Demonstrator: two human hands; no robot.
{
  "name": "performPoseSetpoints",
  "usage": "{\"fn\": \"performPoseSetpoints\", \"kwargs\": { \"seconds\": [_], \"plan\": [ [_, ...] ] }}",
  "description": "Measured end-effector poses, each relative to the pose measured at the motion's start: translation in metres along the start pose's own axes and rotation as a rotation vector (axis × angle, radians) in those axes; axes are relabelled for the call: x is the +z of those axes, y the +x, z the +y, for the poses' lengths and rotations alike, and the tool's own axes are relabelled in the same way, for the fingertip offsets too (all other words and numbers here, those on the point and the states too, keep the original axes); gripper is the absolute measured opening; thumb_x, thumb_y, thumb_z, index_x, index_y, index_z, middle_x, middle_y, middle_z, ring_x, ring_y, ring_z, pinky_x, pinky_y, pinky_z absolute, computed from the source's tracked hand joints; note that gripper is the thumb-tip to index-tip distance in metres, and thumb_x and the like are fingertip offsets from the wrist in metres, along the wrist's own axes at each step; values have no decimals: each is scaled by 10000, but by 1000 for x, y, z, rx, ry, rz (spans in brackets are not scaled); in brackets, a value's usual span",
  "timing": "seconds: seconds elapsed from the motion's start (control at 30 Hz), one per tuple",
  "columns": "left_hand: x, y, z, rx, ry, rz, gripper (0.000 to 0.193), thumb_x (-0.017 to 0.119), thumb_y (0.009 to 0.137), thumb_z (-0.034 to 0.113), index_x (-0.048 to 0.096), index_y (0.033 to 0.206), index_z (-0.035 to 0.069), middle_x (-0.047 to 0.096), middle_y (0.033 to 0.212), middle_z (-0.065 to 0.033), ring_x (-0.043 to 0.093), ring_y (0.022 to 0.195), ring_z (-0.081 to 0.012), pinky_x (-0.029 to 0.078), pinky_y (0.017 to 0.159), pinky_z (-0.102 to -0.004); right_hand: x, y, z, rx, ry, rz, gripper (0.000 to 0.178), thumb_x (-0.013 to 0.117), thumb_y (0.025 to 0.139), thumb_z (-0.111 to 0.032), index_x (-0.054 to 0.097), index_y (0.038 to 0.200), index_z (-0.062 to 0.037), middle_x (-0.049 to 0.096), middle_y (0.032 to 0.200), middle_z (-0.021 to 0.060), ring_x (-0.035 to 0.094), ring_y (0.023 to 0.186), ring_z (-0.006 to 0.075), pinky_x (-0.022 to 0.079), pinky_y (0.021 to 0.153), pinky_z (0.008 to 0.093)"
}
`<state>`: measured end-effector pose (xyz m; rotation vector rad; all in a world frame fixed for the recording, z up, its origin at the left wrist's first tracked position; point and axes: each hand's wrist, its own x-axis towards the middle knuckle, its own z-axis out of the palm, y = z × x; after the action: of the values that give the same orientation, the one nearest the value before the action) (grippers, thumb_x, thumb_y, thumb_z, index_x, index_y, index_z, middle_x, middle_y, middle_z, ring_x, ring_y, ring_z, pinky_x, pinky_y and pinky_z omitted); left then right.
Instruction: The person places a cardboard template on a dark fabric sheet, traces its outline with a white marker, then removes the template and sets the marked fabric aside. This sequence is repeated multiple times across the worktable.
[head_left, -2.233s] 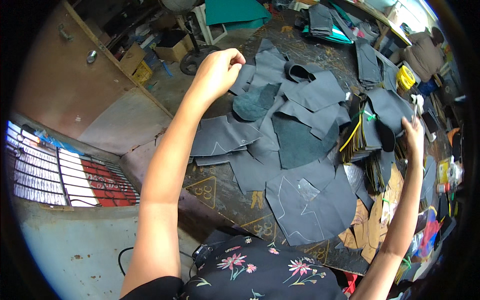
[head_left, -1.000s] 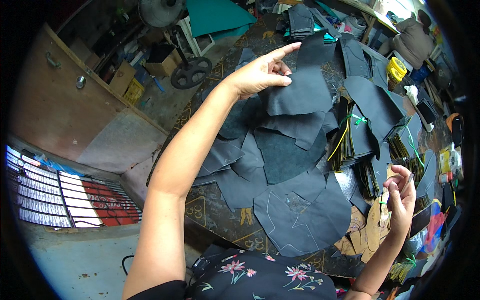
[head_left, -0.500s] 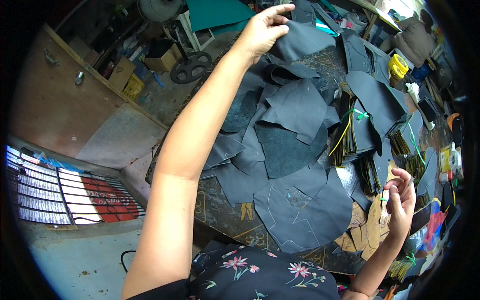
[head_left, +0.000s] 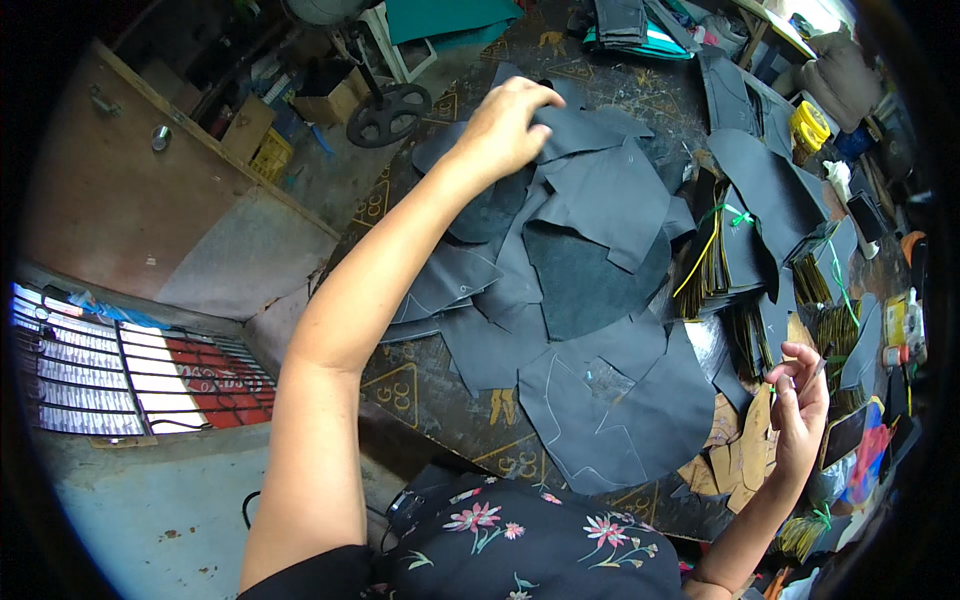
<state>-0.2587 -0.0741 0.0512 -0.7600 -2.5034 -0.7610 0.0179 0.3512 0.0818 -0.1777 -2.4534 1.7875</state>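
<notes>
My left hand (head_left: pixel 505 128) reaches over the far part of a heap of dark grey leather pieces, fingers and thumb closed on the edge of one leather piece (head_left: pixel 578 136). Below it in the heap lie a smooth grey piece (head_left: pixel 610 200) and a darker, rough-faced one (head_left: pixel 595 285). Nearer to me, a large piece (head_left: pixel 665 410) carries pale drawn outlines. My right hand (head_left: pixel 800 405) is raised at the right, above brown cut patterns (head_left: pixel 740 455). Its fingers are curled around a slim dark stick-like thing, mostly hidden.
Tied stacks of leather parts (head_left: pixel 735 235) stand along the right side of the dark table (head_left: pixel 450 420). Behind them are a yellow tub (head_left: pixel 810 127) and a seated person (head_left: pixel 840 80). A fan stand (head_left: pixel 390 115) is on the floor beyond the table's left edge.
My left hand has come down and nearer, laying the leather piece it carried onto the far side of the heap. My right hand has hardly moved.
</notes>
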Motion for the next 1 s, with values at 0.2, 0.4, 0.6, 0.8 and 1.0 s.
{"fn": "performPoseSetpoints", "kwargs": {
  "seconds": [0.2,0.4,0.6,0.8,1.0],
  "plan": [
    [-11,-38,73,216,-41,-467,301,790,761,93,654,1030,80,638,1076,-93,601,1140,-323,504,969,-437,7,-5,1,-1,-20,-17,400,622,1014,-81,552,1402,-12,658,974,34,413,624,-9,281,497,155],
    [-23,-68,78,146,251,-325,493,781,724,9,595,1174,82,586,1207,-92,579,1171,-315,491,964,-432,3,-14,0,36,40,-40,413,659,1000,-118,556,1384,-3,659,989,46,433,626,-8,289,503,154],
    [-4,-54,56,40,0,-154,242,675,848,84,665,1083,24,686,984,-149,671,913,-329,543,835,-431,22,-15,1,88,59,-109,379,689,977,-80,574,1310,59,622,1122,76,577,921,107,460,861,245],
    [-5,-6,26,-297,-382,-80,210,596,1020,174,723,1027,7,745,895,-85,687,798,-131,545,758,-322,38,-18,0,130,83,-212,414,727,961,-126,579,1305,51,622,1031,60,590,926,116,464,815,238],
    [-20,-8,44,-712,-1271,-198,316,490,1104,216,634,1222,-39,768,1027,-191,751,804,-256,637,766,-362,46,-19,1,95,104,-228,399,727,965,-121,586,1301,41,634,1004,46,588,921,99,467,803,227]
  ]
}}
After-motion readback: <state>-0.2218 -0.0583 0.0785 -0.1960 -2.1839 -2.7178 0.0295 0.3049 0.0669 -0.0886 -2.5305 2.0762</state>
